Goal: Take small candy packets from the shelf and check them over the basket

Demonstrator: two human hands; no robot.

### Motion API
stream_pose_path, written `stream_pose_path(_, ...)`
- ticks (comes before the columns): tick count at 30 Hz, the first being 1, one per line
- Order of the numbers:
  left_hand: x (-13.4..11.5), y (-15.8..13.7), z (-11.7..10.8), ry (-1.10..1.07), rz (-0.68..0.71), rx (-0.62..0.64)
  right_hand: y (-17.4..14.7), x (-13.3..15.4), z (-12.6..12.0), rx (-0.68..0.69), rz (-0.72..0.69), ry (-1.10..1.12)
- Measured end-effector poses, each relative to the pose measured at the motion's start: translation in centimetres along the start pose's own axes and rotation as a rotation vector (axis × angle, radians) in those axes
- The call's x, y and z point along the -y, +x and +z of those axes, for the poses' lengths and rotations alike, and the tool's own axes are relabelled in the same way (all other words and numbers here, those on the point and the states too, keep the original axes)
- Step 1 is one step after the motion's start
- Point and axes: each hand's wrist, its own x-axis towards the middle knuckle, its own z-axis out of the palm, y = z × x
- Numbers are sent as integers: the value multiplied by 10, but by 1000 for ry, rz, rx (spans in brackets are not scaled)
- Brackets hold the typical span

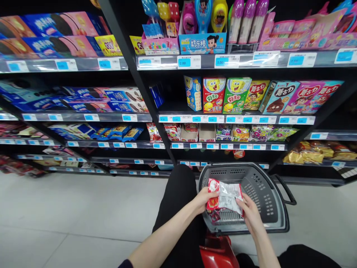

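A red and silver snack packet (229, 195) is held over a grey shopping basket (275, 193), its crinkled silver back partly facing up. My left hand (204, 200) grips its left end, with the thumb on top. At the right end, my right hand (249, 210) pinches the packet's edge. Below the packet, inside the basket, part of a dark red packet (214, 216) shows; most of it is hidden. The basket's black handle (287, 191) leans out over the right side.
Shelves ahead carry SpongeBob snack boxes (214, 95), candy bags (241, 133) and cookie boxes (61, 26). Gold packets (309, 154) lie on a low shelf at right. My black-trousered knee (181, 186) is left of the basket. Something red and glossy (219, 253) stands below it.
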Motion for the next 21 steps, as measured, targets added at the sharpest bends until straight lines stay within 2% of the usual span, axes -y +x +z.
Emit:
stream_pose_path(2, 3, 2, -2, 17, -31, -4, 2, -6, 1, 24, 16, -36)
stream_pose_path(5, 1, 3, -4, 7, 7, -37, 5, -11, -1, -6, -7, -74)
stream_pose_path(8, -7, 0, -5, -22, -21, 43, 4, -7, -7, -75, -5, -15)
stream_pose_path(11, -14, -7, -5, 21, -97, 157, 1, 0, -10, -82, 19, 78)
stream_pose_path(16, -13, -12, -3, 93, -83, 159, -4, 5, -6, -89, 11, 26)
stream_pose_path(21, -19, -9, -5, 76, 5, 117, -9, 15, -4, 122, 121, 112)
